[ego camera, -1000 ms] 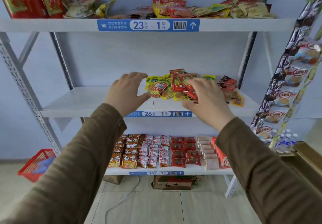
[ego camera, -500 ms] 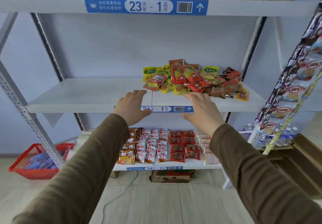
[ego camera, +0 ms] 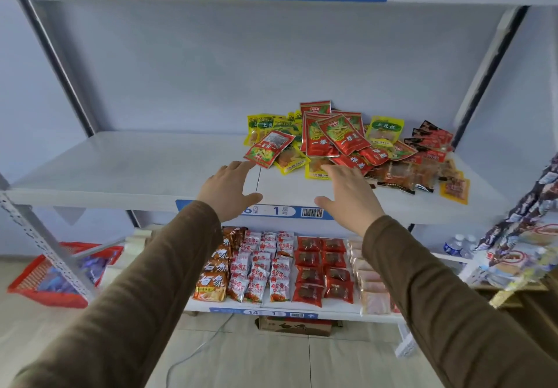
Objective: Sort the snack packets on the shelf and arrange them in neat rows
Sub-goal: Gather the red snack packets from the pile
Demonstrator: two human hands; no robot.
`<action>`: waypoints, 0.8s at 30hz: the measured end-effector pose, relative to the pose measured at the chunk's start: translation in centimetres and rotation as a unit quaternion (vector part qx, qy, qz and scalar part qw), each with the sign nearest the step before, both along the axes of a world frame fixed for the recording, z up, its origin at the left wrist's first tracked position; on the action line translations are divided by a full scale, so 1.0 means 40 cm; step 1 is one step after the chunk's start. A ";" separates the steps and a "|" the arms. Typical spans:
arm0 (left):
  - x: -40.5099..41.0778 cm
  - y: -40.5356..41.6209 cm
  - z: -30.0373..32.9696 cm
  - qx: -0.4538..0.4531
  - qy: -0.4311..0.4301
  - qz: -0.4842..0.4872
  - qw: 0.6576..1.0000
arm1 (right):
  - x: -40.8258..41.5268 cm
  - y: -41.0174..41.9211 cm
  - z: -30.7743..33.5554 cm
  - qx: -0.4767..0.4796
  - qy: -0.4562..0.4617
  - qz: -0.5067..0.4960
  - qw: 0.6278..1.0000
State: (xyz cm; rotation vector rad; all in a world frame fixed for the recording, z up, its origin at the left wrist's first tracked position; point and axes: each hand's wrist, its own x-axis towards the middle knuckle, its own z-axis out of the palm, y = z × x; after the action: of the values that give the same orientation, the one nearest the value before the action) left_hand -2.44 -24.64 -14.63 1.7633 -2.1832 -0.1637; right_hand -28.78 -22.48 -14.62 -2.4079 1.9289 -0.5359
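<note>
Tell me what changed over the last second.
Both hands drew back from the snack pile to the shelf's front edge, then started forward again. Left hand and right hand are open and hold nothing. The pile looks undisturbed; the lower shelf's rows unchanged.

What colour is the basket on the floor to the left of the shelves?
Red. The basket shows in the head view, low on the left behind the shelf upright.
</note>
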 end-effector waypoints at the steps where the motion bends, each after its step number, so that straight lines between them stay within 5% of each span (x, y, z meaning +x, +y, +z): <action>1: -0.002 -0.022 -0.011 0.009 0.000 0.002 1.000 | -0.001 -0.024 -0.008 0.002 -0.007 0.001 1.000; 24: -0.177 -0.588 -0.037 0.027 0.064 -0.103 0.992 | -0.163 -0.528 -0.014 0.020 -0.055 -0.100 0.993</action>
State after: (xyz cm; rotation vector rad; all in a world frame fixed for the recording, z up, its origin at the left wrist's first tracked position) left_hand -9.53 -48.18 -16.11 1.5062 -2.2829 -0.3769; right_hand -35.29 -43.60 -15.18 -2.1252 2.1225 -0.6153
